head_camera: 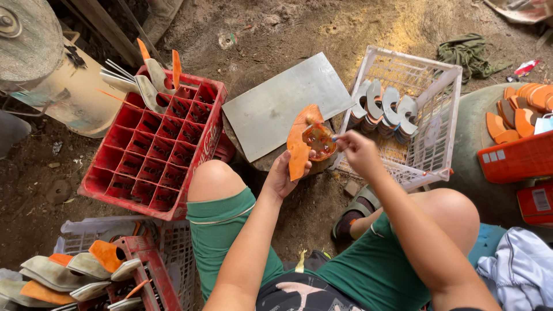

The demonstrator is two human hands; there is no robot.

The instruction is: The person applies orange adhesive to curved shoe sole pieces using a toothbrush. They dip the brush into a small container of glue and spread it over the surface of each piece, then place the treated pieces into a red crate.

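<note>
- Left hand point(280, 175), centre of frame: fingers closed around orange curved piece point(299, 144), long axis running top to bottom.
- Right hand point(358, 151), just right of it: fingertips pinched on small tool point(324, 137), tip touching the piece's inner face.

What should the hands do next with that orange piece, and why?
Probably keep brushing across the orange piece. The left hand holds it up over the small orange pot, and the right hand has a thin brush pointing right at it. One part of the piece looks shiny and wet, the rest dull, so more strokes seem needed.
</note>
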